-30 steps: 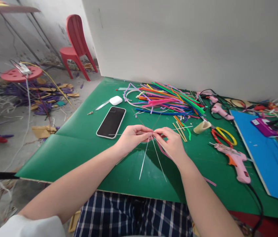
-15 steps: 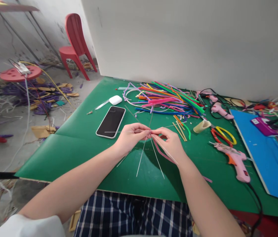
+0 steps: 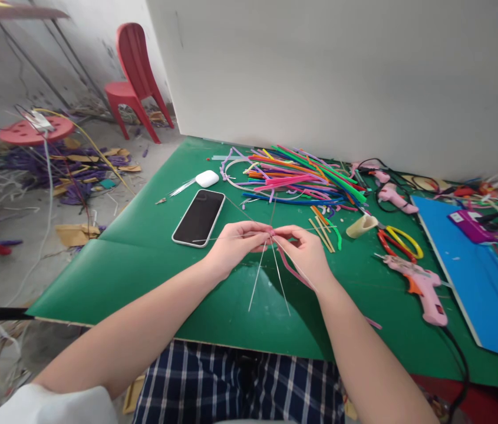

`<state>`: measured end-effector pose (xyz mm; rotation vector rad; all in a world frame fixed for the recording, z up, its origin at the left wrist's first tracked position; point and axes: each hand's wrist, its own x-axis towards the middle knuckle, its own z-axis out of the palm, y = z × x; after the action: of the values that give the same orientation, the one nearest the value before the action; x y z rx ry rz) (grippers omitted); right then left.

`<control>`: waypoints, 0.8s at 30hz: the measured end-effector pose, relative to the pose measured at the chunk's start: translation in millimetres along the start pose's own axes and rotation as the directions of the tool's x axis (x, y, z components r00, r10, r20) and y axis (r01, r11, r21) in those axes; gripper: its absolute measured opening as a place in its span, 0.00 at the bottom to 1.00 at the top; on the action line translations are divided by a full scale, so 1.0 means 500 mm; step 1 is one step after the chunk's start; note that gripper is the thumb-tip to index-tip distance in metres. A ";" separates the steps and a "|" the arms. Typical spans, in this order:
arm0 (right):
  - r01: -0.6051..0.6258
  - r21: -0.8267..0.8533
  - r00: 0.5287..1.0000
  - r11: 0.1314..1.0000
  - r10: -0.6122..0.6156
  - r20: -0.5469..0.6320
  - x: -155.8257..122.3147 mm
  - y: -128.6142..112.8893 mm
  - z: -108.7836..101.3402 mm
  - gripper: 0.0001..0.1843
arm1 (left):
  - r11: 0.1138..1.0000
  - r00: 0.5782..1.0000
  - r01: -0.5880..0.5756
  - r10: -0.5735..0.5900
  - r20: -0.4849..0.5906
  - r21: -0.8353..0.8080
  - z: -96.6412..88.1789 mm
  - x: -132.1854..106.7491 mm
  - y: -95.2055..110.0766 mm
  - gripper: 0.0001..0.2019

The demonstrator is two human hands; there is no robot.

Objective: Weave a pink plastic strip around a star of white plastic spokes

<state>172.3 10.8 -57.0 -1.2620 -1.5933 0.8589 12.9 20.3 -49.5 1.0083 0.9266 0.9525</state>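
Thin white rods (image 3: 280, 277) cross above the worktop (image 3: 142, 282), fanning outward. On my feed, left hand (image 3: 236, 246) and right hand (image 3: 305, 252) pinch the crossing between fingers, probably so the rods don't slip. A pink strip (image 3: 290, 269) trails beside the right hand. Phone (image 3: 200, 218) lies left; colourful stems (image 3: 293, 179) pile beyond; pink glue gun (image 3: 428, 288) rests right, seemingly within easy reach.

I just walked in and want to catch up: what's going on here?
A person's left hand and right hand pinch together where several thin pale rods fan out. A pink strip, probably a pipe cleaner, trails from that grip beside the right hand. Whether anything joins the rods there is too small to tell. On the green table lie a smartphone to the left, colourful pipe cleaners beyond the hands, and a pink glue gun to the right.
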 end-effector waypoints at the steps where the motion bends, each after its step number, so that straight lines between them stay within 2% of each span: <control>1: 0.001 0.000 1.000 1.000 -0.001 -0.003 0.001 0.000 0.000 0.07 | 1.000 1.000 0.002 -0.002 0.006 -0.008 0.000 -0.001 0.001 0.13; 8: 0.022 -0.031 1.000 0.999 -0.022 0.001 0.000 -0.001 -0.001 0.06 | 1.000 1.000 0.004 -0.004 -0.004 -0.013 0.003 -0.003 -0.001 0.13; 17: 0.004 -0.068 1.000 0.998 -0.004 0.001 -0.003 -0.002 0.001 0.06 | 0.998 0.999 -0.043 0.044 -0.009 0.044 0.003 0.000 -0.009 0.12; 24: -0.011 -0.064 1.000 0.998 0.012 0.005 -0.002 -0.004 -0.001 0.07 | 0.998 0.999 -0.051 0.051 -0.009 0.023 0.003 -0.001 -0.010 0.13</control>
<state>172.1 9.6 -55.3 -1.3162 -1.6305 0.8240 15.2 18.3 -53.6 1.0522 0.9251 0.9921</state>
